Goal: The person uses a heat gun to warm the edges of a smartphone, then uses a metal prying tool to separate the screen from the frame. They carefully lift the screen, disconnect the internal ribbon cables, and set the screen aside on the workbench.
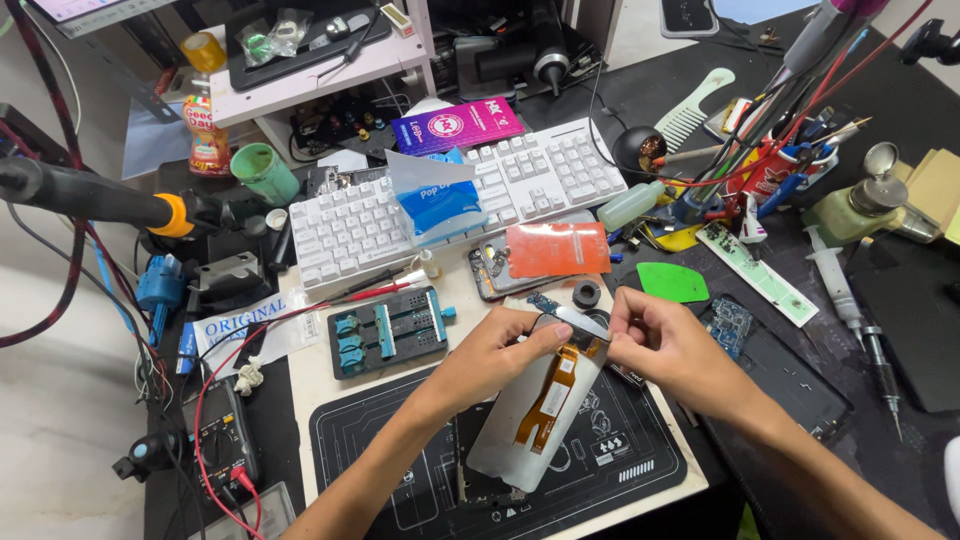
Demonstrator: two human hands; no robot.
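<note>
A phone screen panel with a silver back and an orange flex cable is held tilted above a black work mat. My left hand grips the panel's upper left edge, thumb near the top of the cable. My right hand pinches the panel's upper right corner. The panel's lower end rests near the mat.
A white keyboard lies behind, with a blue packet and an orange-red sheet on it. A black fixture with blue clamps sits left. A multimeter, red leads, a green pick, a syringe and tool pots crowd the sides.
</note>
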